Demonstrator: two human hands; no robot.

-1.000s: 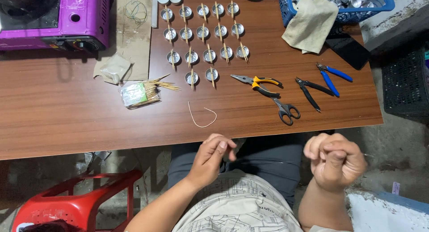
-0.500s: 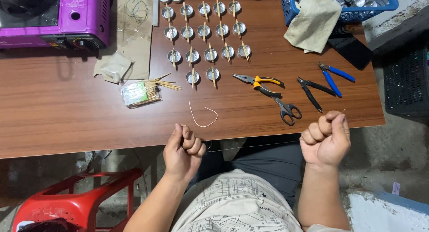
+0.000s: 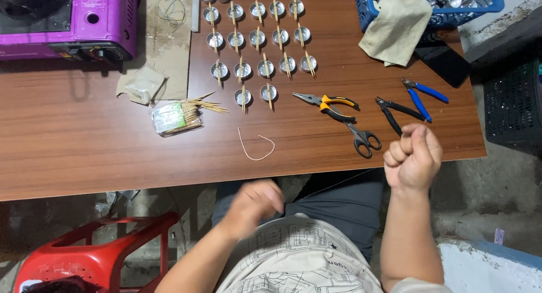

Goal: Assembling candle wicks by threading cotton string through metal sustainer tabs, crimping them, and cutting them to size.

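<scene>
A thin thread runs taut between our two hands, over our lap just below the near edge of the worktop. It is pale, very fine, and hard to follow along much of its length. Our right hand is closed in a fist on one end, raised near the worktop's corner. Our left hand is blurred; it seems curled around the other end, but we cannot tell its grip for certain.

As for progress, we judge the work well along: rows of small metal cups stand on the worktop, each with a thin wooden stick laid across it, while a blue basket at the far right holds more cups not yet set out. One short, curved cut piece of string lies near the front edge.

Around these lie scissors, yellow-handled pliers, black-handled cutters, blue-handled pliers, a bundle of sticks, a folded cloth and a purple stove.
</scene>
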